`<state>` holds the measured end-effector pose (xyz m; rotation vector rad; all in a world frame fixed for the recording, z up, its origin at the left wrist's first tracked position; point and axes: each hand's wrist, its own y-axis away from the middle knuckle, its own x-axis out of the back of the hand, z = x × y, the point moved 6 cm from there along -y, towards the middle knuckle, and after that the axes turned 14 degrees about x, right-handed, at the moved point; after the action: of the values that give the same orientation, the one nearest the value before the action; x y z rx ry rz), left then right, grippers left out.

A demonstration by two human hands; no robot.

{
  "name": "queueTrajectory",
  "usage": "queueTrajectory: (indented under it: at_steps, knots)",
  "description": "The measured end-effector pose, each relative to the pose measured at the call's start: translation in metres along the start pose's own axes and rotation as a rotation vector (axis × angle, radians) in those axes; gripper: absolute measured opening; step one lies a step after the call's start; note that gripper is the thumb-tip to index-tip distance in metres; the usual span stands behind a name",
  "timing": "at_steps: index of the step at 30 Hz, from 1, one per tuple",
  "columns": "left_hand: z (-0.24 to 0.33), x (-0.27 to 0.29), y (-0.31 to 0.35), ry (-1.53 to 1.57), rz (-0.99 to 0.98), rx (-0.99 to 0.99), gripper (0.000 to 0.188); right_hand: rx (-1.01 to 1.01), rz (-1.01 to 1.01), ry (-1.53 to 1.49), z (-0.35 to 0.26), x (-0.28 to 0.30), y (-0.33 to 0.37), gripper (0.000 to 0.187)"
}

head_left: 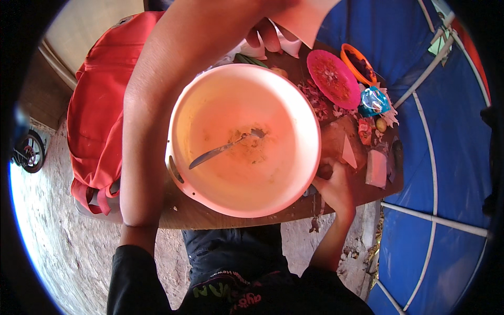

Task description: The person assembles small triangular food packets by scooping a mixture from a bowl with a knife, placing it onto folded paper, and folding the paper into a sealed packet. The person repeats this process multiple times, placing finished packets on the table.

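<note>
A wide white basin [178, 105] stands on the table before me, lit orange-pink inside. In it lies a metal spoon [212, 154], its bowl resting in a small patch of yellowish-brown residue. My right hand [336, 186] is closed at the basin's lower right rim, thumb against the wall. Raised close to the camera, my left arm crosses the upper left of the view. My left hand [265, 34] is partly cut off at the top; curled fingers show beside a flat pale-orange piece [310, 18]. What they grip is unclear.
A red backpack [100, 115] sits at the left. Right of the basin are a pink plate [333, 79] with reddish bits, an orange bowl [358, 63], a blue packet [373, 101], a pale block [376, 168] and scattered peelings. White plastic bags [289, 44] lie behind. Blue tarpaulin [407, 226] hangs right.
</note>
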<state>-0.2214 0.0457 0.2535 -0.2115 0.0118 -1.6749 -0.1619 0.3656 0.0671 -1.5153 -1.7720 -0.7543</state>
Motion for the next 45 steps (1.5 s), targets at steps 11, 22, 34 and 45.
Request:
queueTrajectory:
  at_steps: [11,22,34,45]
  knots:
    - [-0.043,0.005,-0.034,-0.091,0.036,-0.027,0.024,0.072,0.501,-0.559,0.003,0.079,0.03,0.034]
    - [-0.062,-0.031,-0.042,0.084,-0.145,0.131,0.021,0.347,0.207,-0.471,-0.067,0.095,0.027,0.028]
    - [-0.057,-0.028,-0.039,0.002,-0.166,0.122,0.026,0.594,-0.16,0.013,-0.141,0.056,-0.026,0.018]
    - [-0.074,-0.033,-0.052,0.058,-0.162,0.111,0.025,0.518,-0.36,-0.103,-0.129,0.028,-0.046,0.022]
